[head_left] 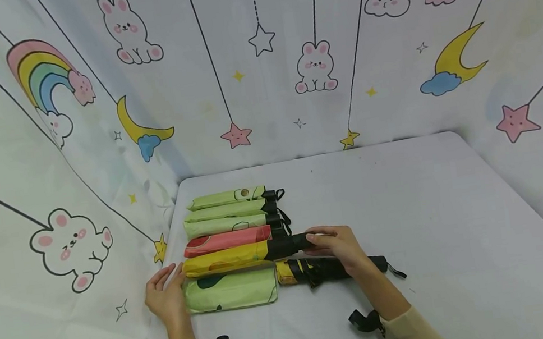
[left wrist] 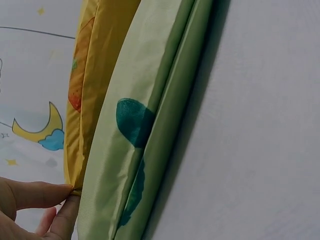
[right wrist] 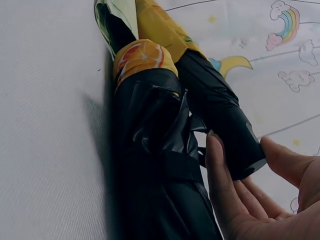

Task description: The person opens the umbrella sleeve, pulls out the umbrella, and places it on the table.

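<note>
A folded umbrella in a yellow sleeve (head_left: 231, 257) lies crosswise between both hands. My left hand (head_left: 168, 301) pinches the sleeve's closed end between thumb and finger, as the left wrist view shows close up. At the other end, my right hand (head_left: 337, 247) holds the black handle (right wrist: 235, 135) by its tip, thumb on one side and fingers on the other. Nearer to me lies a flat light-green sleeve (head_left: 245, 290) with dark green leaf prints. To its right is a black folded umbrella (right wrist: 150, 120) with an orange-slice print, partly hidden by the right hand in the head view.
Beyond the yellow one, a red-sleeved umbrella (head_left: 229, 241) and several light-green ones (head_left: 226, 212) lie in a row, black handles to the right. They rest on a white table (head_left: 406, 192). Cloth printed with rabbits and rainbows (head_left: 262, 97) hangs behind it.
</note>
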A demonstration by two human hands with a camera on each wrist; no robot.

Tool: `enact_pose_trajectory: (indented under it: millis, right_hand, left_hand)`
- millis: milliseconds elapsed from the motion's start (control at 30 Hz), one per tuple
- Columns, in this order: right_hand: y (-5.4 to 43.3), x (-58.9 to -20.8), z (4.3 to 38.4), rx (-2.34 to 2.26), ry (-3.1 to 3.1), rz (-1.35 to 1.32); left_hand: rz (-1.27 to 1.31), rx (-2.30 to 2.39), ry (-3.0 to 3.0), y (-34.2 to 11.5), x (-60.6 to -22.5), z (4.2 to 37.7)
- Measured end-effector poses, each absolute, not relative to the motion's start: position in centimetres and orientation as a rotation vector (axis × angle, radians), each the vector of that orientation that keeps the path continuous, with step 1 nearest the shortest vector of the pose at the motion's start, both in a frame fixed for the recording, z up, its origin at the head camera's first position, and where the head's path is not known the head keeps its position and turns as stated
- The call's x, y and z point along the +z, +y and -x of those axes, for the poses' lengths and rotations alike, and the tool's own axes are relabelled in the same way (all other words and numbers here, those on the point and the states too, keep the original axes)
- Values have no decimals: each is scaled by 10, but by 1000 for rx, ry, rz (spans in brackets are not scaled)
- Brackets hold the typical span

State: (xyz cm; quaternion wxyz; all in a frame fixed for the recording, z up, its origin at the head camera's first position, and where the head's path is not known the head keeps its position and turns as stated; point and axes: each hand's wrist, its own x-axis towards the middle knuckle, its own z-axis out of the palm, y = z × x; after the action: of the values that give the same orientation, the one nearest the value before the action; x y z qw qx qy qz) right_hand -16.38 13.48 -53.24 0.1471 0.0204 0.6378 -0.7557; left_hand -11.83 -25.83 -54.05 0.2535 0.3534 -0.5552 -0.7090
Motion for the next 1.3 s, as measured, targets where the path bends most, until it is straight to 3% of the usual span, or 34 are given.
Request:
enact_pose_trajectory:
  millis: [1300]
  right_hand:
    - [181, -529, 146, -2227, 1869, -98]
  left_hand:
    - [-976, -1933, -1504, -259, -540, 118]
